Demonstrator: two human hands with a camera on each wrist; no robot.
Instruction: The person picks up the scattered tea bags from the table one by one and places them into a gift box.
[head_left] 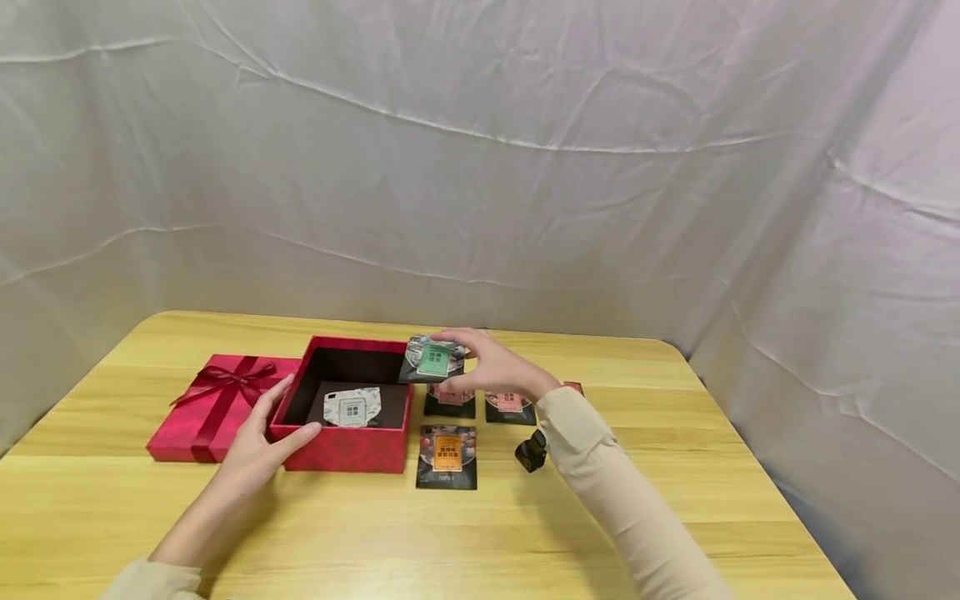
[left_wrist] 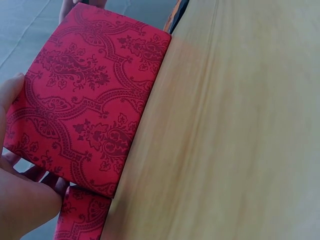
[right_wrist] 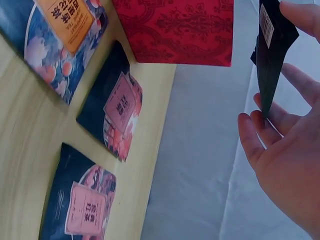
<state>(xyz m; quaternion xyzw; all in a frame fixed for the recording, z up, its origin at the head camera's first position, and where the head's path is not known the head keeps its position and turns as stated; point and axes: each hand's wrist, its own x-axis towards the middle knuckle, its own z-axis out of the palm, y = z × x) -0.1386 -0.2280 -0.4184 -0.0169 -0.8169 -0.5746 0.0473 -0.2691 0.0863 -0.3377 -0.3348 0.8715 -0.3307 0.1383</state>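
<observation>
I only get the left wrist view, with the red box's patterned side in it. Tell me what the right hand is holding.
Observer: The right hand holds a green-labelled packet.
Operator: Now report what lies inside the red box.
Observer: A pale packet lies in there.
Operator: Identify the smaller red piece at the bottom of my view.
Observer: That's the lid, topped with a dark red bow.

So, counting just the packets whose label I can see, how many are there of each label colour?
Green packet: 1
Pink packets: 2
Orange packet: 1
Pale packet: 1
Total: 5
</observation>
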